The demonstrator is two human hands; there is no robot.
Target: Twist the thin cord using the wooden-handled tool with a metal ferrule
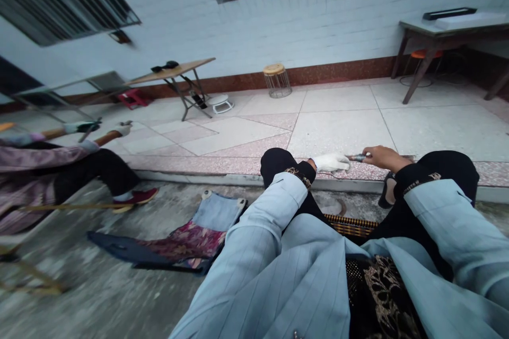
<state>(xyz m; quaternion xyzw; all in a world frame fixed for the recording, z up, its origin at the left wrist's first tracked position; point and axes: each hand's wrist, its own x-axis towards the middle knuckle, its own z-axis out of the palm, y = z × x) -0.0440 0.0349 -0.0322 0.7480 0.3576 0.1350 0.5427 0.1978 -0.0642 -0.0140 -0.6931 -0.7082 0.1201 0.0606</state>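
My left hand wears a white glove and is closed around one end of a thin dark strip held out over my knees. My right hand is bare and pinches the same strip from the other side, its fingers curled. Both arms are in pale blue sleeves. A woven strip with a yellow and dark pattern lies between my legs. I cannot make out exactly what the thin piece is.
A person sits at the left in gloves, holding a long thin stick. A folded cloth seat lies on the concrete. Folding table, wire stool and a desk stand by the wall.
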